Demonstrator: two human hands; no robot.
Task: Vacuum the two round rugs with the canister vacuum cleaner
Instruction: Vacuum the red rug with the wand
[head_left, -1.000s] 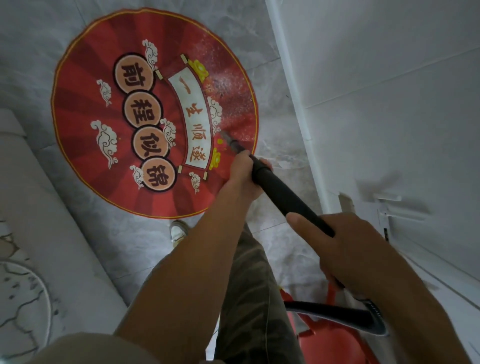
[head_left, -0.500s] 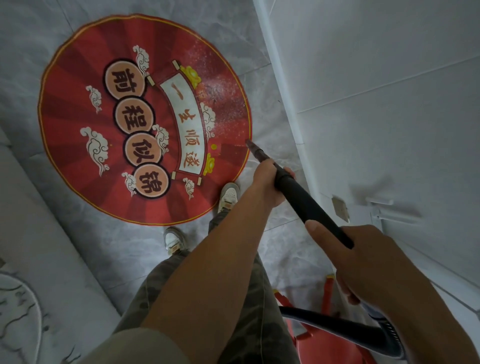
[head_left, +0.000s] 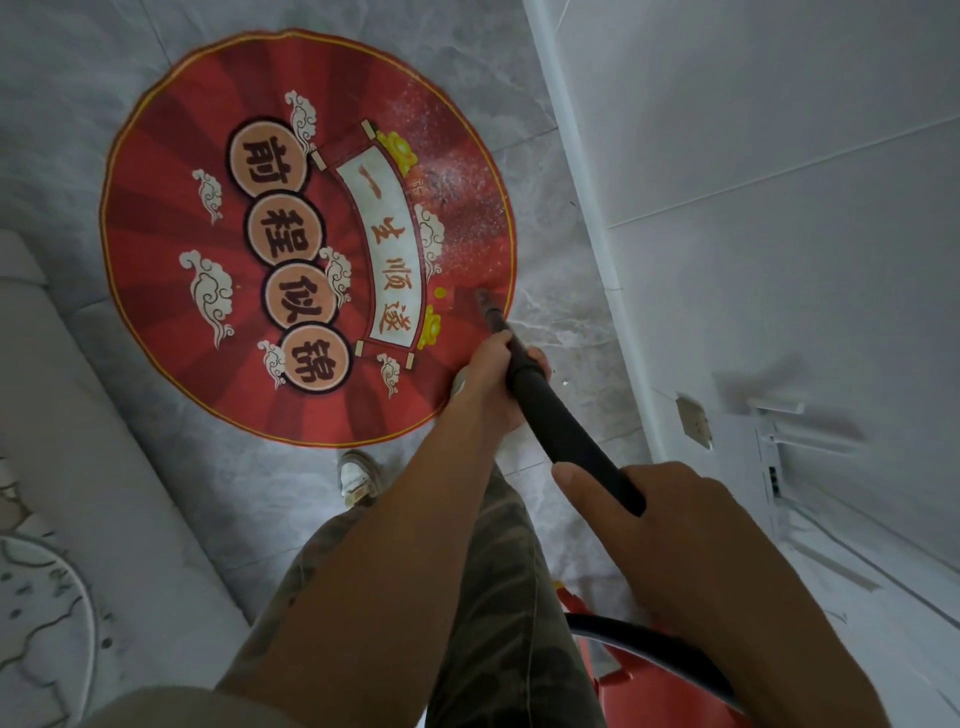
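**Nozzle at the rug's near-right rim**

Head view: we are gripping the wand (head_left: 561, 431) with both hands. Our left hand (head_left: 493, 379) is curling round it low down, nearer the nozzle. Our right hand (head_left: 670, 525) is wrapping the upper end, thumb stretched along the tube.

The wand's long axis is running from the right hand forward and to the left, down to the nozzle (head_left: 485, 301). The nozzle is pointing into the rug (head_left: 260, 156) and, as far as we can tell, touching it just inside the near-right rim.

The rug is lying flat on the floor (head_left: 561, 332), ahead and to the left of both hands and near the wall (head_left: 779, 156). White dust (head_left: 457, 208) is showing on its right part, beyond the nozzle and nearly in line with the wand. We are judging that the coming stroke means pushing along that axis, away from us, with the left hand steering.

The hose (head_left: 623, 631) is trailing from under the right hand toward the red canister (head_left: 649, 691). A pale round shape (head_left: 41, 623) is lying at lower left; we cannot tell whether it is the second rug.
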